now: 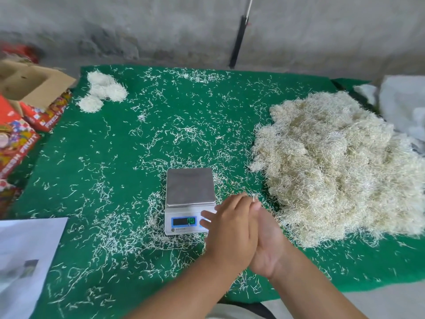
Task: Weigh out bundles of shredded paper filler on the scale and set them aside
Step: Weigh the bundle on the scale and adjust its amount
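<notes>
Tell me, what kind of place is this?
Probably a small packing workshop: a digital scale on a green felt table cover, a big heap of shredded paper filler, and printed fruit gift boxes stacked alongside.

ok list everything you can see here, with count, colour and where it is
scale: one, white body with bare steel platform, near centre of the mat, lit display facing the person
big pile of shredded paper filler: one, cream, right side of the mat
weighed bundles: about four, white, far left corner of the mat
loose shreds: many, white, scattered over the mat
mat: one, green, covering the table
cardboard box: one, brown, open, far left
printed cartons: several, red, left edge
paper sheet: one, white, near left
white sacking: far right
left hand: over the scale's right front corner, pressed against the right hand
right hand: palm against the left
</notes>
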A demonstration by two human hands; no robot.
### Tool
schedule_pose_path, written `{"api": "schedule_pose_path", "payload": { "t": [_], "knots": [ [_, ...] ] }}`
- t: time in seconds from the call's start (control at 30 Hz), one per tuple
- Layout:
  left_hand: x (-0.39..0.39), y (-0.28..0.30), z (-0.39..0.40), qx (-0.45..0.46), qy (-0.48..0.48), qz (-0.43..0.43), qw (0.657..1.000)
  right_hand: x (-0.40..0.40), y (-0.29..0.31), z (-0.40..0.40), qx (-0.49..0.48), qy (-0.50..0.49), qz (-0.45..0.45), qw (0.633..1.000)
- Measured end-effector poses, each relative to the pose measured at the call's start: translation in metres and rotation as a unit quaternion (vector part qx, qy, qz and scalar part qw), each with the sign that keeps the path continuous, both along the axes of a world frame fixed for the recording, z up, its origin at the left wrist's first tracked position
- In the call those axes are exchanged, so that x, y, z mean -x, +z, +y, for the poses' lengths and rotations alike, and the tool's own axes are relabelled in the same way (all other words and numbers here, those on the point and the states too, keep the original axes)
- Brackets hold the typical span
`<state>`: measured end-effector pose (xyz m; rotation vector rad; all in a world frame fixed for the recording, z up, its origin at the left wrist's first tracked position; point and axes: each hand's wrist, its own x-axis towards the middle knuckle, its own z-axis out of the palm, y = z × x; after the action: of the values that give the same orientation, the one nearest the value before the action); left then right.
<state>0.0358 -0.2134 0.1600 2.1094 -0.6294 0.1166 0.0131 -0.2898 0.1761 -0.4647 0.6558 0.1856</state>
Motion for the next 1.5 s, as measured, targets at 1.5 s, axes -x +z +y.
{"api": "schedule_pose_path", "payload": {
  "t": [1.5],
  "knots": [
    [-0.112,-0.147,0.124,0.002,0.358,0.195,0.913,0.002,-0.071,-0.037,0.164,0.015,0.193,0.967]
  ]
}}
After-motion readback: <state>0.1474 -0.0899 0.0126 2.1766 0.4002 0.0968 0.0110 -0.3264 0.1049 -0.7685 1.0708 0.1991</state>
